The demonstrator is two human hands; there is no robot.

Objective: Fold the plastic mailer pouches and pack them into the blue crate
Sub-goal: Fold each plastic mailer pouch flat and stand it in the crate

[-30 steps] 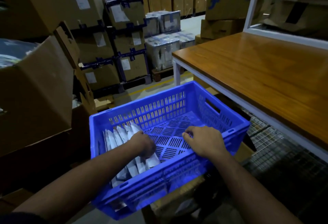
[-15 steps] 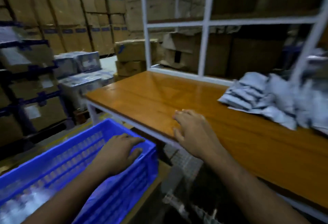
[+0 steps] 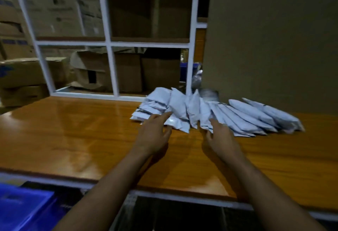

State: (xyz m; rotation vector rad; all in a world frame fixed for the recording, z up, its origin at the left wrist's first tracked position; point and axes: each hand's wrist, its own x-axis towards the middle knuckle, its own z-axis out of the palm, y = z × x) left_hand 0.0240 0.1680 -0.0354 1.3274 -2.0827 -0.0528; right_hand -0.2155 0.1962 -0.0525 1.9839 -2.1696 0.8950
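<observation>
Both hands have left the blue plastic crate (image 3: 22,205); left hand (image 3: 155,134) and right hand (image 3: 219,135) reach, fingers spread and empty, toward white plastic mailer pouches (image 3: 210,113) fanned on the wooden table (image 3: 73,135). Light, limp, probably slippery: pinch near edges.

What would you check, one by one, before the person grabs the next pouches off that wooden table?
1. Pouches within reach: ok. The pile of white mailer pouches lies on the wooden table, just ahead of both hands.
2. Left hand free: ok, fingers straight, holding nothing, fingertips at the pile's near edge.
3. Right hand free: ok, open and holding nothing.
4. Path clear: ok, bare tabletop between hands and pile.
5. Blue crate at hand: ok, a corner shows at lower left, below the table edge.
6. Room left in the crate: cannot tell, its inside is out of view.
</observation>
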